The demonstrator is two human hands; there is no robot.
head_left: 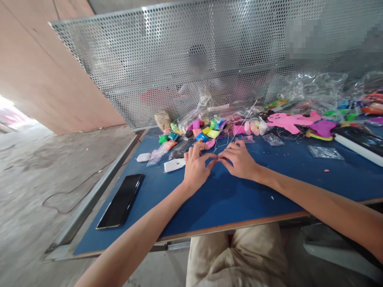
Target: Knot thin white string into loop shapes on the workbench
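Note:
My left hand (pixel 196 165) and my right hand (pixel 239 160) meet fingertip to fingertip above the blue table. Both are closed in a pinch, thumb against index finger. A thin pale strand (pixel 228 134), like thread or fine wire, loops up just behind the fingers and runs down to the pinch. Its ends are too fine to follow. Beside my left hand lies a white packet or strip (pixel 173 165). Small bright packets of colored clay-like material, among them a blue one (pixel 202 137) and a yellow one (pixel 213 134), sit just beyond my fingers.
A black phone (pixel 121 201) lies at the table's left. Behind the clutter stands a perforated metal panel (pixel 167 59). Pink figure-shaped piece (pixel 287 121), clear plastic bags (pixel 314 85) and a dark box with a white edge (pixel 362 143) fill the back right.

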